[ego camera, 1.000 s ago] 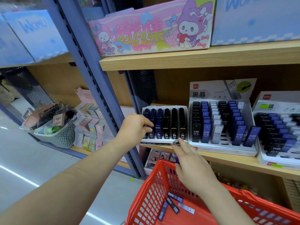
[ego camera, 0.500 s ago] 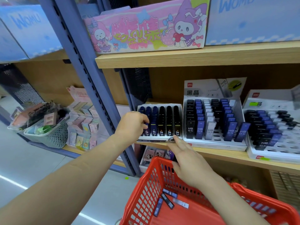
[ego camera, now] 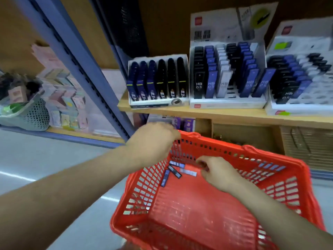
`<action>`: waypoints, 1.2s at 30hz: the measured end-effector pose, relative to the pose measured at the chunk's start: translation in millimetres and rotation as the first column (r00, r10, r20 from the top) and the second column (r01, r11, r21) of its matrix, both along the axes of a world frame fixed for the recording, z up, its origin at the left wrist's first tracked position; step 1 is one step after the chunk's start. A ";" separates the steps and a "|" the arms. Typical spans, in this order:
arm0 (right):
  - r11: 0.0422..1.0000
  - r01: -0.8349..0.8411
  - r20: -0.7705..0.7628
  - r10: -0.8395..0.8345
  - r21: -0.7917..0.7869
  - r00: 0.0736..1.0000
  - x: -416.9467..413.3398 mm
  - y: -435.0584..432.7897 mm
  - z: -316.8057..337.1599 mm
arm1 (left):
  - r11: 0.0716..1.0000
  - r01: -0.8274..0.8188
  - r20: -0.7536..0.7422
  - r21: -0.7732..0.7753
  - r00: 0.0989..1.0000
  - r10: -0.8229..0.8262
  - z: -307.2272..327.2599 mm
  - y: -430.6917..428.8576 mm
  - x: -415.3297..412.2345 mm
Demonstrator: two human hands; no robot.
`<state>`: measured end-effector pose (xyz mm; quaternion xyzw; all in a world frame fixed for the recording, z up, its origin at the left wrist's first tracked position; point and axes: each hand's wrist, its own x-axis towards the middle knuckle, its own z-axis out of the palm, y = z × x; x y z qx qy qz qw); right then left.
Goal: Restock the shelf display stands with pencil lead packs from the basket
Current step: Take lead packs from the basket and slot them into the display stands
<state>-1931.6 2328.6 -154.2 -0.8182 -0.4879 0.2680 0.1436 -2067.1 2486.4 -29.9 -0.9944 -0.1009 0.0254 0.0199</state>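
The red plastic basket fills the lower right. Several dark blue pencil lead packs lie on its floor at the far left. My right hand is down inside the basket, fingers curled just right of those packs; blur hides whether it holds one. My left hand lies over the basket's far left corner with its fingers curled over the rim. On the wooden shelf above stand three display stands: a small stand with blue and black packs, a taller middle stand and a right stand.
A blue metal shelf upright slants down to the basket's left corner. Left of it, a lower shelf carries a grey perforated basket and pastel boxes. Grey floor lies at lower left.
Both hands dropped from the small stand on the shelf to the basket. My right hand went inside it; my left hand came to the rim. The view tilted down.
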 end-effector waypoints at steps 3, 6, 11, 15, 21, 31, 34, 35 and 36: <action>0.993 -0.028 -0.035 0.025 -0.111 0.999 -7.4 -7.7 -47.5 | 0.992 -0.102 -0.362 -0.079 0.930 0.067 -82.6 -25.2 -10.7; 0.984 -0.081 -0.078 0.069 -0.158 0.995 -17.7 -2.1 -90.8 | 0.923 -0.355 -0.501 -0.146 0.831 0.240 -175.2 -37.7 -26.2; 0.945 -0.223 -0.027 0.223 -0.238 0.974 -22.3 23.4 -142.6 | 0.779 -0.590 -0.542 -0.209 0.733 0.410 -262.4 -41.5 -20.8; 0.914 -0.269 0.001 0.283 -0.302 0.959 -20.1 47.1 -160.4 | 0.726 -0.651 -0.530 -0.224 0.706 0.469 -289.2 -39.0 -4.4; 0.955 -0.203 0.123 0.233 -0.217 0.965 -17.2 42.5 -177.5 | 0.804 -0.556 -0.444 -0.210 0.787 0.428 -299.6 -51.5 -13.3; 0.992 -0.094 0.104 0.103 -0.088 0.989 -13.0 22.1 -196.6 | 0.484 -0.826 -0.386 -0.290 0.564 0.730 -296.5 -47.3 -0.8; 0.983 -0.091 0.149 0.115 -0.159 0.982 -21.4 36.2 -194.4 | 0.416 -0.869 -0.429 -0.266 0.494 0.756 -300.9 -45.6 2.2; 0.975 -0.073 0.148 0.105 -0.209 0.983 -23.4 38.1 -193.0 | 0.413 -0.871 -0.435 -0.266 0.491 0.754 -301.3 -46.3 1.6; 0.965 -0.055 0.134 0.093 -0.258 0.987 -25.2 37.8 -191.5 | 0.424 -0.869 -0.442 -0.256 0.495 0.748 -301.5 -49.1 1.2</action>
